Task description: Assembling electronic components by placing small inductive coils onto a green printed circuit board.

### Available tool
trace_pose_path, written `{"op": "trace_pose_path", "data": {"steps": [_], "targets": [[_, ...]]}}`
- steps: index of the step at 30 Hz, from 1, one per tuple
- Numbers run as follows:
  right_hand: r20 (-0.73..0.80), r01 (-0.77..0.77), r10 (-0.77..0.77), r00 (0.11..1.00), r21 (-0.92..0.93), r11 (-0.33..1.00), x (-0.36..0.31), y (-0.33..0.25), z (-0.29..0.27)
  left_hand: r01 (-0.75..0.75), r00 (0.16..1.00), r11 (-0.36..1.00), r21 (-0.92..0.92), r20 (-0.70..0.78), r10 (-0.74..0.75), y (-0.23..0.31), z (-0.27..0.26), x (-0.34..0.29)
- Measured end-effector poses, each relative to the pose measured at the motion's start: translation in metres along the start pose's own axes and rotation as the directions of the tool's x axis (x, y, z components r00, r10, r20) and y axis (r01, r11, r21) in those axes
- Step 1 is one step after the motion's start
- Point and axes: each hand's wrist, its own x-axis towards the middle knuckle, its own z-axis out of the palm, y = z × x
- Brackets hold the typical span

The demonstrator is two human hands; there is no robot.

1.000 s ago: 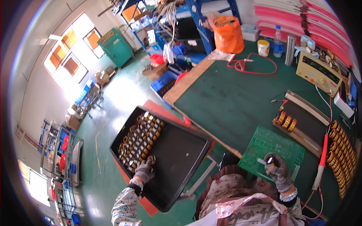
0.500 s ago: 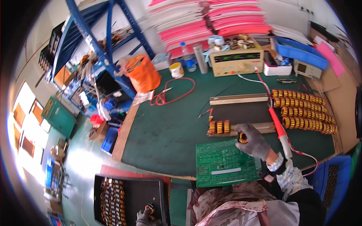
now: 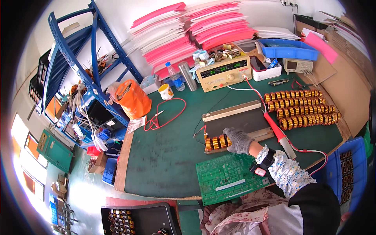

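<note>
While right hand [image 3: 239,140] in grey glove pinches the end coil of the short yellow coil row [image 3: 216,142] at the dark tray's [image 3: 239,119] near-left corner, left hand grip can't be told.

White wall [image 3: 129,11], blue shelving [image 3: 94,51], green floor [image 3: 84,188], bright windows [image 3: 19,137].

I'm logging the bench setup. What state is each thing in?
Right hand: gloved, resting on the coils on the dark fixture.
Left hand: out of view.
Water bottle: upright, capped.
Bench meter: display lit.
Red probe: lying down.
Circuit board: flat.
</note>
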Motion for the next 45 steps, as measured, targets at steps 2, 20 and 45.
{"op": "trace_pose_path", "data": {"steps": [2, 20, 45], "targets": [[-0.036, 0.008, -0.004, 0.999, 0.099, 0.995, -0.005, 0.004, 0.003, 0.258, 0.965, 0.955, -0.146, -0.01, -0.262, 0.041, -0.002, -0.002], [-0.229, 0.045, -0.023, 0.973, 0.095, 0.994, -0.097, -0.003, -0.007, 0.492, 0.861, 0.767, -0.413, 0.097, -0.5, -0.005, -0.015, -0.008], [0.243, -0.244, -0.067, 0.968, 0.97, -0.016, -0.092, -0.012, -0.001, -0.586, 0.721, 0.771, -0.252, 0.272, 0.637, 0.247, 0.184, 0.189]]}}
